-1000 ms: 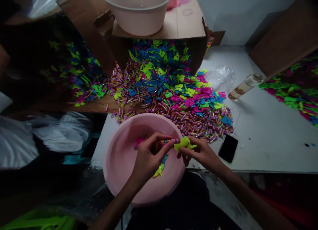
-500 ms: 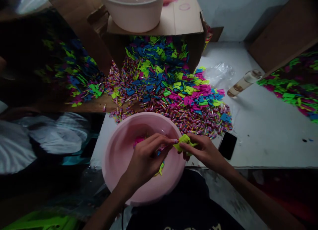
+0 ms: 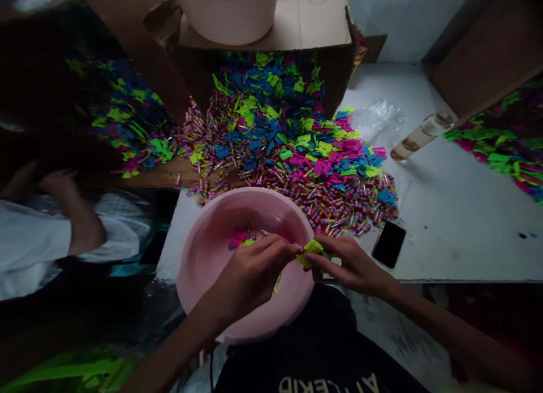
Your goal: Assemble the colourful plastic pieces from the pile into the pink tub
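Note:
Over the right side of the pink basin (image 3: 189, 285), my right hand (image 3: 352, 263) pinches a yellow-green plastic piece (image 3: 313, 249) between thumb and fingers. My left hand (image 3: 254, 268) is closed in a pinch at the piece's left edge. A small striped tube (image 3: 299, 249) shows at its fingertips, mostly covered by them. Inside the basin, pink plastic pieces (image 3: 238, 238) lie with a few yellow-green pieces and striped tubes. Behind the basin spreads a heap of small striped tubes (image 3: 314, 203), touching a pile of blue, pink and yellow-green pieces (image 3: 271, 133).
A cardboard box (image 3: 318, 31) carries a pale basin (image 3: 233, 17). On the white table (image 3: 458, 229) are a phone (image 3: 388, 244), a clear cylinder (image 3: 419, 137) and crumpled clear plastic (image 3: 377, 119). Another person's arm (image 3: 80, 212) shows at left.
Both hands stay together at the yellow-green piece, which has tilted slightly. The other person's arm and hands have come into view at left. The whole view has shifted a little.

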### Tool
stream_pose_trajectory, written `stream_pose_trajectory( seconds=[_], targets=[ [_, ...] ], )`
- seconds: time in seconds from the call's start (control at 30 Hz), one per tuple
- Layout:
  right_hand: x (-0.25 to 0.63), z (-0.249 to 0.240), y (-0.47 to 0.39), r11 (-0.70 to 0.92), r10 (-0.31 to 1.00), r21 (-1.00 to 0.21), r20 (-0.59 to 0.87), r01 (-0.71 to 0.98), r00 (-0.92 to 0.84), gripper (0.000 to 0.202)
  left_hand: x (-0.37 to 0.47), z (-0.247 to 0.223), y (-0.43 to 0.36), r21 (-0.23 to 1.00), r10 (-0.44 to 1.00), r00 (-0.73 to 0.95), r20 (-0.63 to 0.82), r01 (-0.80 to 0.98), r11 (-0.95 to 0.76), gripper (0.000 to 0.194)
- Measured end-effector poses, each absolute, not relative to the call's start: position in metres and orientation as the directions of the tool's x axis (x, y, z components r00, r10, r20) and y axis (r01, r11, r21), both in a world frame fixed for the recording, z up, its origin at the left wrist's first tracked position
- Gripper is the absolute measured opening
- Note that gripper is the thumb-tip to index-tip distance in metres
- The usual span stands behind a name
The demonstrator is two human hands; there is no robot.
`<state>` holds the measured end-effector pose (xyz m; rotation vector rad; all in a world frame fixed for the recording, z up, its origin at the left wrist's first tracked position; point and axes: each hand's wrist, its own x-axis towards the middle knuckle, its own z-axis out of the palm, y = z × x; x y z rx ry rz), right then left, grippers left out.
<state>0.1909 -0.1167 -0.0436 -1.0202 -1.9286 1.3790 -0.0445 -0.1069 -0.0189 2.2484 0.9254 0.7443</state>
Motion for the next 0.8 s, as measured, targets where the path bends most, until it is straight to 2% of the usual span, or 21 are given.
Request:
stream_pose_trajectory(
  seconds=[0.17, 0.23, 0.33, 0.47, 0.6, 0.63, 0.7, 0.77, 0.8],
  targets=[
    [0.19, -0.05, -0.116, 0.289, 0.849, -0.905, 0.091, 0.313, -0.52, 0.013, -0.048, -0.019, -0.102, 0.747, 0.763, 0.588, 0.268, 0.374, -0.55, 0.017],
    [0.191, -0.049, -0.115, 0.288, 0.839, -0.906, 0.081, 0.312, -0.538, 0.014, -0.049, -0.02, -0.102, 0.754, 0.764, 0.595, 0.248, 0.377, -0.538, 0.018],
    [0.192, -0.047, -0.114, 0.197, 0.799, -0.945, 0.0, 0.262, -0.601, 0.015, -0.052, -0.02, -0.102, 0.803, 0.765, 0.619, 0.178, 0.357, -0.477, 0.015],
    [0.19, -0.057, -0.117, -0.008, 0.784, -0.977, -0.138, 0.212, -0.606, 0.022, -0.056, -0.024, -0.1, 0.848, 0.786, 0.611, 0.095, 0.364, -0.386, 0.007],
    [0.184, -0.08, -0.112, -0.224, 0.741, -0.965, -0.257, 0.132, -0.621, 0.03, -0.055, -0.039, -0.095, 0.892, 0.834, 0.548, -0.06, 0.404, -0.202, 0.01],
    [0.181, -0.086, -0.108, -0.234, 0.744, -0.964, -0.262, 0.129, -0.615, 0.031, -0.054, -0.046, -0.094, 0.91, 0.865, 0.489, -0.115, 0.401, -0.106, 0.013],
    [0.175, -0.093, -0.098, -0.129, 0.831, -0.97, -0.22, 0.207, -0.511, 0.031, -0.053, -0.062, -0.091, 0.937, 0.942, 0.241, -0.234, 0.314, 0.153, 0.024],
    [0.168, -0.098, -0.088, 0.085, 0.927, -0.917, -0.071, 0.389, -0.369, 0.028, -0.057, -0.083, -0.09, 0.925, 0.921, -0.104, -0.375, 0.028, 0.38, 0.03],
    [0.164, -0.1, -0.083, 0.2, 0.935, -0.861, 0.025, 0.468, -0.353, 0.026, -0.06, -0.094, -0.09, 0.893, 0.864, -0.228, -0.448, -0.165, 0.419, 0.03]
  ],
)
